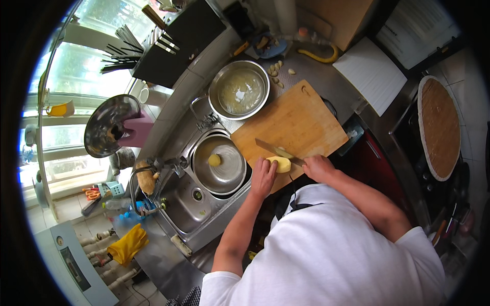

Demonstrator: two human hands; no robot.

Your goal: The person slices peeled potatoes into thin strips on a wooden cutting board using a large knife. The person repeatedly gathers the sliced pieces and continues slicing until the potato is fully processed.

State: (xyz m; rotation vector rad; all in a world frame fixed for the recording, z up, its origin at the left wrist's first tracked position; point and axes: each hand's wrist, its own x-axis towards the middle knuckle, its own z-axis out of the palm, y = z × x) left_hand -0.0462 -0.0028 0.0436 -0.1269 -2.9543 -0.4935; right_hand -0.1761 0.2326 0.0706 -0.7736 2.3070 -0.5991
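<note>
My left hand (pixel 264 175) holds a peeled, cut potato (pixel 282 164) near the front edge of a wooden cutting board (pixel 294 114). In my right hand (pixel 320 168) is the handle of a kitchen knife (pixel 268 146); its blade points to the left, just beyond the potato. A small pale piece lies by the blade, probably potato. Left of the board, a metal basin (pixel 226 181) in the sink holds one round, yellowish peeled potato (pixel 214 160). Behind it stands a steel bowl (pixel 264 86) with water and pale pieces, too blurred to name surely.
Several garlic cloves (pixel 275 70) lie behind the board, near a blue dish (pixel 276 49). The faucet (pixel 178 164) reaches over the sink from the left. A chopstick holder (pixel 160 63) stands by the window. On the right are a white panel (pixel 369 72) and a round brown board (pixel 439 128).
</note>
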